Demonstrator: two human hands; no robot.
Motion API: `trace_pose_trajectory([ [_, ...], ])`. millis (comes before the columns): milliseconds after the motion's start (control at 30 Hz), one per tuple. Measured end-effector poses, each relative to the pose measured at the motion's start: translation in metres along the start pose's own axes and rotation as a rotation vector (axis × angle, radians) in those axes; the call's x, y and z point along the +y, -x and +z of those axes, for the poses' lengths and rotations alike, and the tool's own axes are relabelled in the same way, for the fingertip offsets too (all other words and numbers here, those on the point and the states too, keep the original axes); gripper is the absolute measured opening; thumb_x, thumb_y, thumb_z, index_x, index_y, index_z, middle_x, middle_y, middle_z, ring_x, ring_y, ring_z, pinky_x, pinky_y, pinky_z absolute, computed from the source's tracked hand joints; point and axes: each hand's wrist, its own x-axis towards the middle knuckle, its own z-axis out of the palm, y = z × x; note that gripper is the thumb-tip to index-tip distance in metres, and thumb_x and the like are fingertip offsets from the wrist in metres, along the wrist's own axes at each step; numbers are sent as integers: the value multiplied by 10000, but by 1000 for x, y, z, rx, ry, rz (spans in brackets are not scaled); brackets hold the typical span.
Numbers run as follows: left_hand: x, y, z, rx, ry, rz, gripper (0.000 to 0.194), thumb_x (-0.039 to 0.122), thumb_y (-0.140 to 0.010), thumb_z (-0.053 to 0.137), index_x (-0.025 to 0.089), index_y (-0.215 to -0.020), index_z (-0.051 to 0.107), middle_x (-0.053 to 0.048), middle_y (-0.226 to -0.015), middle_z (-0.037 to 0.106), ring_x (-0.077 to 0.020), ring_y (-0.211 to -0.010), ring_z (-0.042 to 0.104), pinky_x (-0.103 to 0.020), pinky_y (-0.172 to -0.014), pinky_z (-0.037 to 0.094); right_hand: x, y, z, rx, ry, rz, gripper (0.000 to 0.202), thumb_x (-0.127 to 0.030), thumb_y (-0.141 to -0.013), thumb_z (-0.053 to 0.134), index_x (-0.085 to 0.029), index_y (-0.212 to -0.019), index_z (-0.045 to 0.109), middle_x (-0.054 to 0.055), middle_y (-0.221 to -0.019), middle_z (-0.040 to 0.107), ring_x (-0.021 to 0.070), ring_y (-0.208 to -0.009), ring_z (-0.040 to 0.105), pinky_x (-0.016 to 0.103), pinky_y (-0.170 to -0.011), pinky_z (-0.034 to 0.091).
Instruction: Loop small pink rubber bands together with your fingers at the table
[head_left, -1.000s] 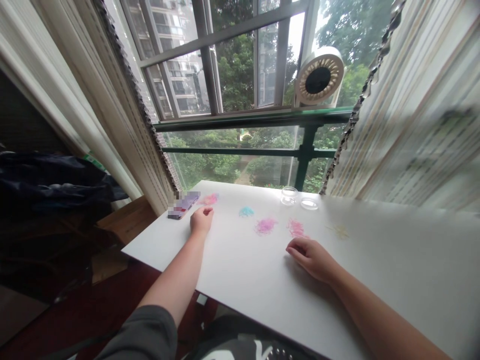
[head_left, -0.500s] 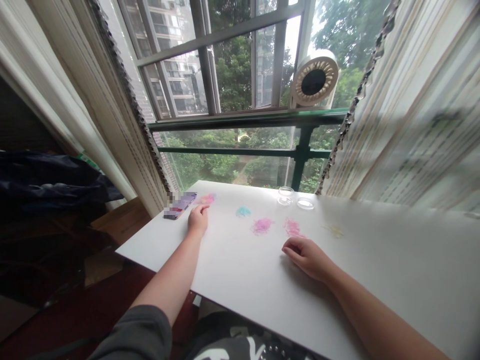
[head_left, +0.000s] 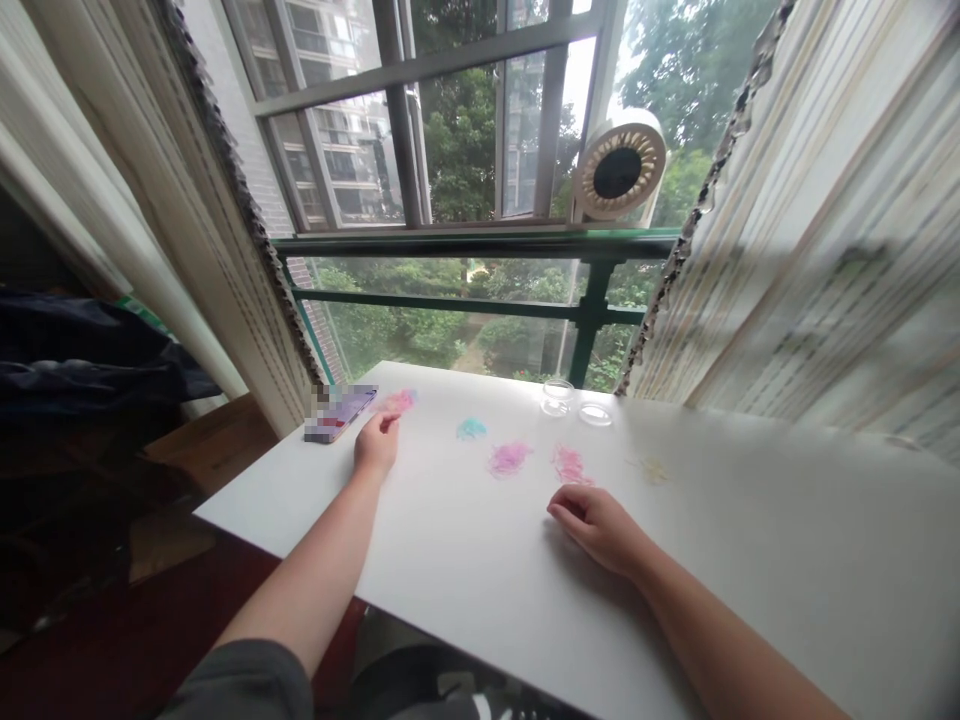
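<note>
My left hand is over the white table with its fingers pinched together, at the near edge of a mixed pink, orange and bluish heap of small thin pieces. Whatever may be between those fingertips is too small to make out. My right hand rests on the tabletop with its fingers curled in, and nothing shows in it. Just beyond it lies a pink-red heap of thin strands, perhaps small rubber bands. A purple-pink heap, a turquoise heap and a pale yellow heap are spread across the table.
A phone, partly blurred, lies left of my left hand. At the table's back edge stand a clear round container and a clear lid. A white fan is by the window above the green railing. Curtains hang at both sides.
The view has shifted slightly, so everything appears a little further left. Both hands keep nearly the same places on the table, and the heaps look unchanged.
</note>
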Motion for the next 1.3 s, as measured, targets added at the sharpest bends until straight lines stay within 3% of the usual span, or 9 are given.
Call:
trace_pose_trajectory([
  [1300, 7, 0, -4, -66, -126, -1, 221, 230, -783, 513, 192, -941, 662, -71, -935, 687, -222, -872, 630, -336, -822, 490, -1, -5, 3, 84, -52, 1, 152, -243, -779, 511, -174, -716, 631, 4, -652, 593, 125, -610, 500, 244, -588, 363],
])
